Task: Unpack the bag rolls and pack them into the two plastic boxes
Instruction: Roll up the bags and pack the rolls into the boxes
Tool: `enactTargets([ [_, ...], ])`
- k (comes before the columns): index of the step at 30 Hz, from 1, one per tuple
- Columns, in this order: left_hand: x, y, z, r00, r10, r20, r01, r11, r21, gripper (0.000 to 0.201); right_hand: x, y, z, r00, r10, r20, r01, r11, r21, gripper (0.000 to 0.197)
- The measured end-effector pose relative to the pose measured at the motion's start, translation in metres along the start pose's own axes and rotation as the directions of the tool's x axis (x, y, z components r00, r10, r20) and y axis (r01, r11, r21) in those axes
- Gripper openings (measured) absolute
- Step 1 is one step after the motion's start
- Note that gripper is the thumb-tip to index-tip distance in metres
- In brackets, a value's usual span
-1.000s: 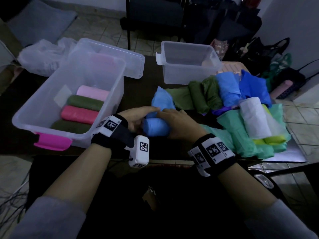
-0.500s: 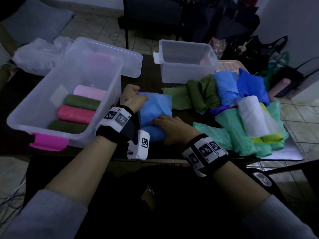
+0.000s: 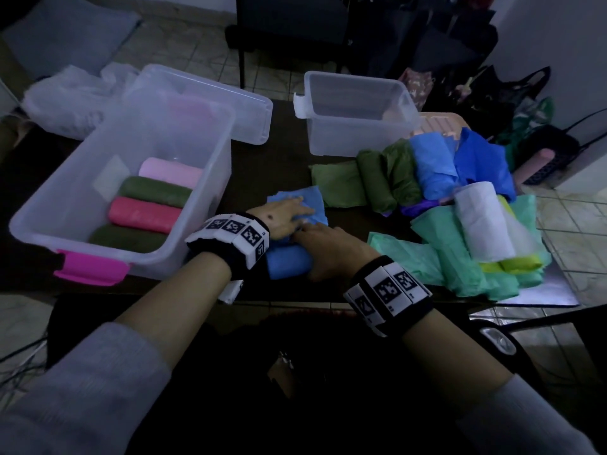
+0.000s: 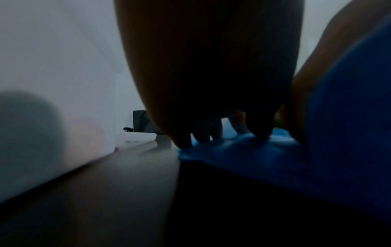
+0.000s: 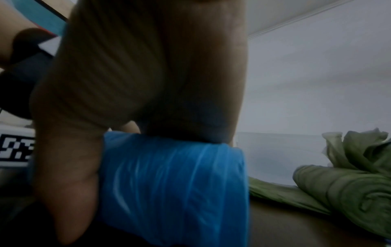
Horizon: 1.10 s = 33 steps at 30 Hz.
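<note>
A blue bag roll [image 3: 287, 264] lies on the dark table near its front edge, its loose tail [image 3: 313, 205] spread flat away from me. My left hand [image 3: 282, 213] presses on that tail with straight fingers [image 4: 184, 138]. My right hand [image 3: 325, 247] lies over the roll [image 5: 173, 183], thumb down its near side, and grips it. The left plastic box [image 3: 49, 185] holds a pink roll [image 3: 170, 172], a green roll [image 3: 154, 192], a red roll [image 3: 144, 213] and a dark green roll [image 3: 128, 238]. The right plastic box [image 3: 358, 133] looks empty.
A heap of bags lies right of my hands: green rolls [image 3: 377, 178], blue ones [image 3: 433, 165], a white roll [image 3: 483, 221] and mint bags [image 3: 453, 257]. A clear lid [image 3: 203, 93] lies behind the left box, beside a crumpled plastic bag [image 3: 65, 103]. Chairs stand beyond the table.
The left hand left the roll, pulled the blue tail out and away, and now lies flat on it. The right hand stayed on the roll.
</note>
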<state>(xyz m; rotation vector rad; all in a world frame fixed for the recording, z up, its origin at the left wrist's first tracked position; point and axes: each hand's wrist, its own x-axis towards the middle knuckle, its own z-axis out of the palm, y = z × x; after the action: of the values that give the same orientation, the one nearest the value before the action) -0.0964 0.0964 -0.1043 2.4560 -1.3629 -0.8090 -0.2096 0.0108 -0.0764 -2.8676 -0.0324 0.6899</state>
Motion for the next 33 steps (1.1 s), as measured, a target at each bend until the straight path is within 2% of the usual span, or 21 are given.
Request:
enactTargets([
  [1,0.001,-0.003,0.001,0.998,-0.021,0.063,0.018,0.999,0.037,0.052,0.0,0.0,0.0,1.0,-0.007,0.004,0.007,1.0,-0.002,0.058],
  [3,0.001,-0.006,0.0,0.993,-0.061,0.105,0.052,0.995,0.083,0.057,0.001,0.0,0.0,1.0,-0.012,0.029,0.013,1.0,-0.025,0.054],
  [6,0.003,-0.008,0.0,0.987,-0.118,0.109,0.103,0.986,0.132,0.06,0.001,-0.002,-0.004,0.996,-0.005,0.09,0.008,1.0,-0.028,0.053],
  [12,0.006,-0.015,0.004,0.987,-0.135,0.093,0.11,0.967,0.232,0.063,0.003,-0.008,-0.004,0.993,-0.043,0.112,0.04,0.999,0.022,0.054],
  [17,0.005,-0.013,-0.001,0.988,-0.121,0.096,0.11,0.988,0.11,0.068,0.001,0.001,0.003,0.999,-0.022,0.044,0.014,0.983,0.185,0.061],
  [19,0.002,-0.011,-0.006,0.994,-0.106,0.029,0.105,0.994,0.016,0.073,0.001,0.003,0.005,0.999,-0.033,0.015,0.029,0.979,0.2,0.057],
  [20,0.0,-0.01,-0.009,0.993,-0.109,-0.042,0.108,0.994,-0.02,0.073,0.001,0.004,0.005,0.999,-0.04,-0.001,0.04,0.979,0.2,0.055],
  [22,-0.004,-0.007,-0.013,0.963,-0.156,-0.218,0.136,0.985,-0.105,0.068,0.002,0.007,0.002,0.998,-0.062,-0.023,0.066,0.981,0.184,0.055],
  [24,-0.009,-0.004,-0.018,0.898,-0.225,-0.379,0.16,0.968,-0.194,0.057,0.003,0.01,-0.001,0.997,-0.079,-0.008,0.08,0.987,0.14,0.06],
  [26,-0.014,-0.001,-0.022,0.848,-0.252,-0.467,0.156,0.96,-0.234,0.042,0.004,0.012,-0.004,0.995,-0.094,0.024,0.089,0.986,0.142,0.065],
  [29,-0.025,0.006,-0.028,0.848,-0.335,-0.411,0.201,0.921,-0.334,0.023,0.006,0.019,-0.005,0.999,-0.044,0.01,0.039,0.947,0.32,0.068],
  [31,-0.034,0.013,-0.028,0.865,-0.375,-0.333,0.229,0.887,-0.402,0.012,0.008,0.024,-0.005,1.0,-0.015,-0.027,0.025,0.915,0.404,0.056],
  [33,-0.042,0.02,-0.028,0.898,-0.352,-0.265,0.226,0.884,-0.41,0.006,0.011,0.028,-0.006,0.999,-0.009,-0.041,0.025,0.914,0.406,0.048],
])
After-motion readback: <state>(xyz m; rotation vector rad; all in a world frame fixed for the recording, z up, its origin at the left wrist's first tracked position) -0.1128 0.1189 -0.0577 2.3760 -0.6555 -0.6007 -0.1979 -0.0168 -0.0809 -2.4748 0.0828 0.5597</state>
